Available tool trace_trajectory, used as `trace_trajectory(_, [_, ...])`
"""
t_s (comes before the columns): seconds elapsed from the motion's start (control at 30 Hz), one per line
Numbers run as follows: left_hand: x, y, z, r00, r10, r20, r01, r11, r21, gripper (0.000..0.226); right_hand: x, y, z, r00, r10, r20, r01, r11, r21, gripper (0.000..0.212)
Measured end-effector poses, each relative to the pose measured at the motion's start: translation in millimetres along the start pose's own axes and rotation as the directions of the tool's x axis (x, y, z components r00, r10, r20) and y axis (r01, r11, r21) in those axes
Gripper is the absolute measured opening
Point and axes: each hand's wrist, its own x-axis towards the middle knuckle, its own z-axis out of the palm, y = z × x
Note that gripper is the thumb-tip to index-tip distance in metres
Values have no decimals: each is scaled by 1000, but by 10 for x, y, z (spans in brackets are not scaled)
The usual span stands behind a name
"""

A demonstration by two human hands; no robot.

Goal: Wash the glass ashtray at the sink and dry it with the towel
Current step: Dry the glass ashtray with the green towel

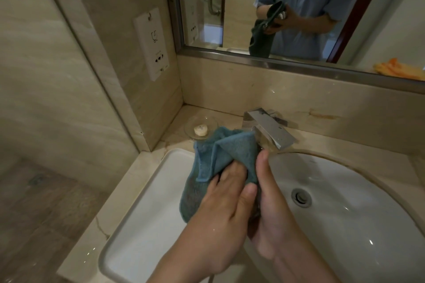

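Both hands over sink (358,209) rim, below faucet (271,130). Left hand (220,204) grip curled into blue towel (220,156). Right hand (271,209) grip clasped round towel-wrapped ashtray (268,145); only glass edge visible by thumb. Soap dish (201,127) on tabletop (358,142) behind.

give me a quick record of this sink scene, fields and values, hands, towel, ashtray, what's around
stage: drying, judged from the towel in both hands
left hand: grips the blue towel
right hand: holds the towel-wrapped bundle, thumb up
glass ashtray: only a clear edge shows by the thumb, the rest hidden
position: above the sink, in front of the faucet
faucet: no water seen running
soap dish: glass, on the counter behind the towel, holding soap
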Motion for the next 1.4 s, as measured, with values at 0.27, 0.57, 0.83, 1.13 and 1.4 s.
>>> trace_trajectory(0.27, [79, -85, 79, 945, 133, -298, -96, 986, 135, 53, -11, -40, 97, 983, -173, 67, 158, 969, 189, 86])
trace_trajectory(0.57, [17, -36, -370, 935, -331, -131, 105, 607, -788, 39, -68, -183, 112, 965, -61, 255, 66, 998, -10, 82])
trace_trajectory(0.83, [-70, -65, -417, 923, -384, 4, 193, 454, -870, 47, -118, -452, 15, 974, 0, 226, 144, 772, -619, 19])
trace_trajectory(1.13, [-121, -49, -448, 930, -313, 191, 348, 589, -729, 47, -176, -700, 198, 930, 188, 315, 313, 40, -949, 21])
trace_trajectory(1.4, [-122, -25, -337, 932, -326, 158, 318, 527, -788, 44, -12, -841, 104, 862, 474, 180, 31, 306, -951, 17])
